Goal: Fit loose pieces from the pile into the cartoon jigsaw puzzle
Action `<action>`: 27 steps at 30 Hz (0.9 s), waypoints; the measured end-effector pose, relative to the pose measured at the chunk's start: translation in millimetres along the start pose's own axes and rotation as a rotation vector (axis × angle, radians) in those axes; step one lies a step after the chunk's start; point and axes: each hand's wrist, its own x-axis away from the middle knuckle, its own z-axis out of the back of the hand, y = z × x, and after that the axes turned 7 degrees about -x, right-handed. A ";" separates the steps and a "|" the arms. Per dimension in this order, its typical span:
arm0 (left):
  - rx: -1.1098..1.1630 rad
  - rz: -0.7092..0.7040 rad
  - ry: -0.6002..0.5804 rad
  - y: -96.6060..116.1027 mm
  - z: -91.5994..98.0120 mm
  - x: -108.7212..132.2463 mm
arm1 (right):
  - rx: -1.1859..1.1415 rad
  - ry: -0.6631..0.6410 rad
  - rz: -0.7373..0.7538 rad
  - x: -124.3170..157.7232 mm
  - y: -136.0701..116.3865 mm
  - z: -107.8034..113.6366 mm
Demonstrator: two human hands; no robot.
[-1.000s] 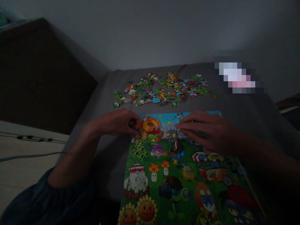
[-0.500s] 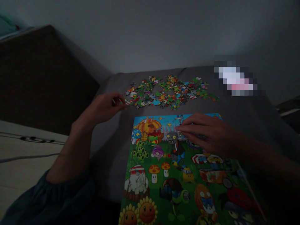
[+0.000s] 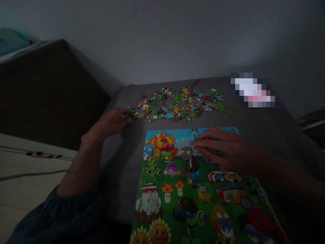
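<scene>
A brightly printed cartoon picture board (image 3: 175, 200) lies in front of me, with a pumpkin, mushrooms, sunflowers and a grey zombie on it. Beyond it, loose jigsaw puzzle pieces (image 3: 182, 101) are spread over a grey cushion. At the left end of that spread, my left hand (image 3: 114, 121) is bent around a small green puzzle piece (image 3: 131, 113), closed on it as far as the dim light shows. My right hand (image 3: 220, 145) lies over the board's upper right part, fingertips together near the zombie's head. Whatever is between those fingertips is hidden.
The grey cushioned surface (image 3: 119, 159) meets a pale wall (image 3: 157, 44) at the back. A dark cabinet (image 3: 50, 95) stands on the left, near cables (image 3: 38, 155) over a light floor. A pixelated bright object (image 3: 254, 91) lies at the right rear.
My left hand has drawn slightly back and left, so more green shows at its fingertips. My right hand keeps its place on the board. The whole view has shifted slightly.
</scene>
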 end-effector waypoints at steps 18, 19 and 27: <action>0.177 0.083 0.066 1.4 1.6 -3.8 | 0.009 -0.036 -0.022 0.1 -1.7 0.4; 0.183 0.090 0.081 1.6 2.8 -3.6 | 0.008 -0.035 -0.019 0.0 -1.7 0.6; 0.401 0.050 0.136 28.4 8.8 3.8 | 0.014 -0.013 -0.047 1.8 0.8 -0.2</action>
